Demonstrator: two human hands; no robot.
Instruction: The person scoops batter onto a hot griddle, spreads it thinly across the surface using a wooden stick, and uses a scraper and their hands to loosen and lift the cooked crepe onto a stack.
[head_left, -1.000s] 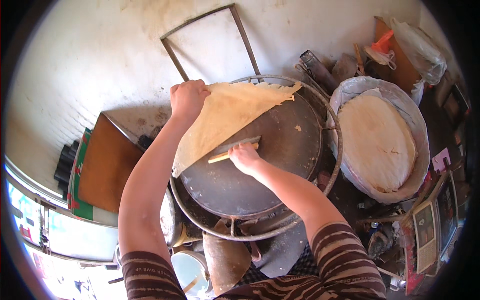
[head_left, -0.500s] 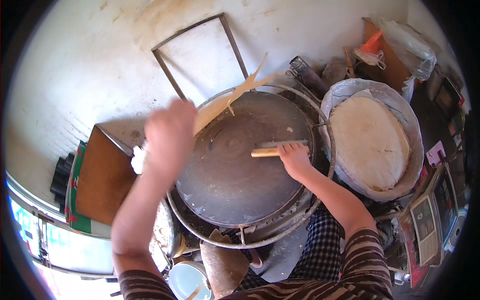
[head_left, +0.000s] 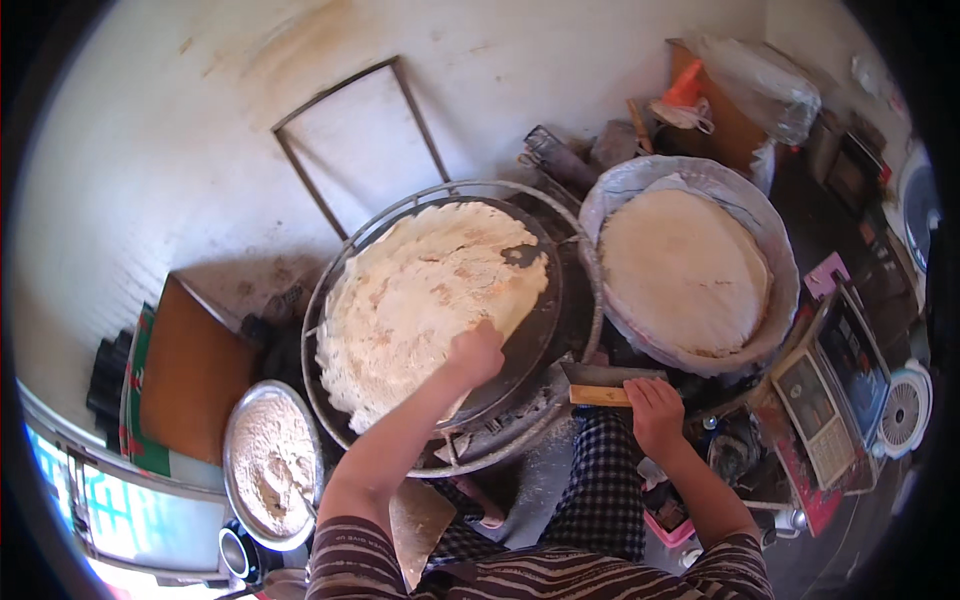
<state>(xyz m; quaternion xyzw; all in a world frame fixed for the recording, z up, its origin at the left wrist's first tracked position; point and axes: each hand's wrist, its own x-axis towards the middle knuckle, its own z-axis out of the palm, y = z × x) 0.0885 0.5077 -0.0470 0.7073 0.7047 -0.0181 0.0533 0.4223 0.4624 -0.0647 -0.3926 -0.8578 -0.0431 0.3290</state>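
I see L hand (head_left: 476,352) closed, pressing thin floury flatbread (head_left: 415,300) on round dark griddle (head_left: 535,335). R hand (head_left: 652,408) grips wooden-handled scraper (head_left: 605,384). Cloth-lined basin (head_left: 765,215) of stacked flatbreads beyond R hand.

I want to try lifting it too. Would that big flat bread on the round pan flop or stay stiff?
The bread would probably flop: it looks very thin and lies flat over nearly the whole pan. It likely weighs little for its width. Its ragged edge near the left hand suggests it may tear easily.
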